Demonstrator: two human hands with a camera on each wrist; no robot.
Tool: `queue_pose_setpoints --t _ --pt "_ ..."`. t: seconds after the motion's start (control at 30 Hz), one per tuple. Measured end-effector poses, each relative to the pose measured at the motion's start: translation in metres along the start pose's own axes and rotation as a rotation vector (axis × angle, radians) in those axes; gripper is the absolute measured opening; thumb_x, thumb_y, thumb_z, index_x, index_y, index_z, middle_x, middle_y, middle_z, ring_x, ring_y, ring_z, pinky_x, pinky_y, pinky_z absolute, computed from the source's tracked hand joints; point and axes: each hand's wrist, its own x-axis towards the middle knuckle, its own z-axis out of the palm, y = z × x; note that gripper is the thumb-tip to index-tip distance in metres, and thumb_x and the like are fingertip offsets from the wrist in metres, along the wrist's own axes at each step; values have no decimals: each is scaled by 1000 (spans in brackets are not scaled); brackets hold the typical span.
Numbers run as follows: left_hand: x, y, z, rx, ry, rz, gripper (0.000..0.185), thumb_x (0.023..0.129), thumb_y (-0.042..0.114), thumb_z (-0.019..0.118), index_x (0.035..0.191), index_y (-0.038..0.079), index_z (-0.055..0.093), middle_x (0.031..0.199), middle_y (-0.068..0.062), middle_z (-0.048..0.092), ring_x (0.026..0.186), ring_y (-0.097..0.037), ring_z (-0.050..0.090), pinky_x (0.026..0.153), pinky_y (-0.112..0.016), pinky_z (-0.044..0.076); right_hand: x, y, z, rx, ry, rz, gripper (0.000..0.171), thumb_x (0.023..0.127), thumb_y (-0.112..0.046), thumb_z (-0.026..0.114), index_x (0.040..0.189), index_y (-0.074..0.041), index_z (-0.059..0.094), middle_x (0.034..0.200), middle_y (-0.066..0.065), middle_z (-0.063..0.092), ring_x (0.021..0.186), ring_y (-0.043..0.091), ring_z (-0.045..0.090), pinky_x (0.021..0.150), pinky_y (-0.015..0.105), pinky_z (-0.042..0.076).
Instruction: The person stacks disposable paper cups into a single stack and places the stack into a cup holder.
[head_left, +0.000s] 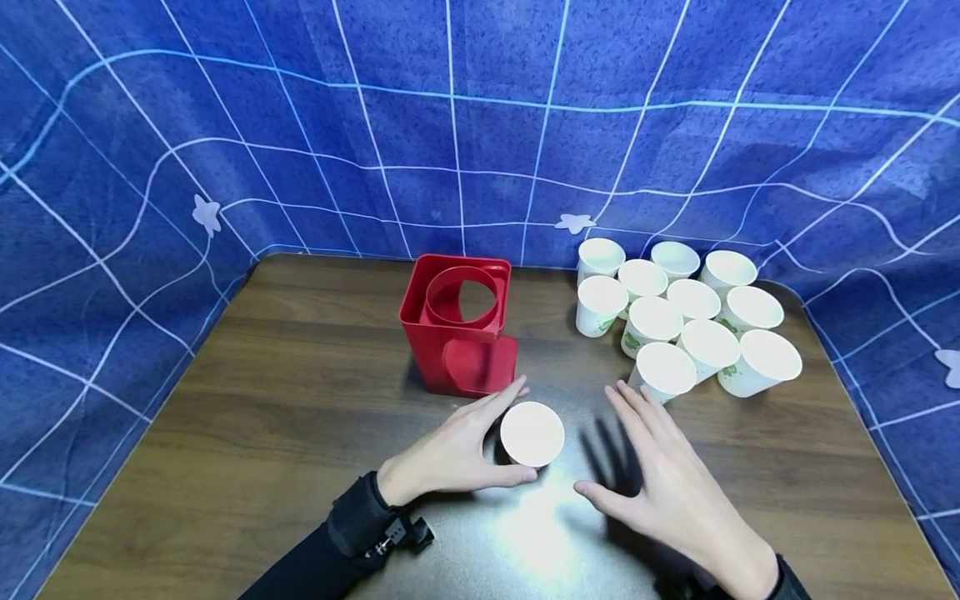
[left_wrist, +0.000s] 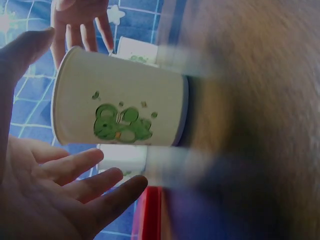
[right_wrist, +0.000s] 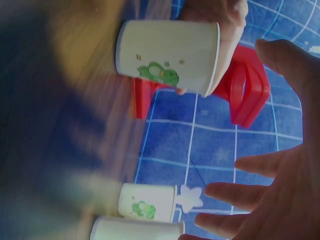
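Your white cup (head_left: 532, 434) is upright between your two hands, its open mouth facing you and only plain white showing inside. From it, your left hand (head_left: 453, 450) lies toward 9 o'clock, thumb and straight fingers spread wide around the cup's near side; you cannot tell whether skin meets the wall. Your right hand (head_left: 667, 475) sits between 3 and 4 o'clock, fingers spread, holding nothing and apart from the cup.

At 11 o'clock from the cup stands a red container (head_left: 431, 354), with a round red ring (head_left: 442, 304) set inside its squarish rim. At 2 o'clock, eleven other white cups (head_left: 693, 298) stand clustered on the wooden tabletop (head_left: 300, 400), mouths up, with white interiors.

Only the head view gives you the front cup's inside. Both wrist views give you a green animal print (left_wrist: 122, 122) on its side, which the head view hides. The left wrist view puts your right hand beyond the cup; the right wrist view puts your left hand and the red container behind it.
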Motion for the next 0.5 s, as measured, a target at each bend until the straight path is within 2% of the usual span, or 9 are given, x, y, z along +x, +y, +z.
queue_pose_setpoints --t 0.27,0.5 --pt "5 -1 9 -17 19 -10 92 87 54 77 161 19 35 157 0 49 140 -18 50 117 -52 43 -2 16 -7 24 111 50 104 73 -45 91 156 -9 41 156 23 44 142 45 42 108 64 42" --pt "6 1 7 -35 21 -32 84 86 52 80 157 26 42 150 5 55 129 -15 55 111 -48 48 3 35 -17 78 217 116 97 75 -30 92 154 -5 41 150 25 49 137 45 46 107 64 40"
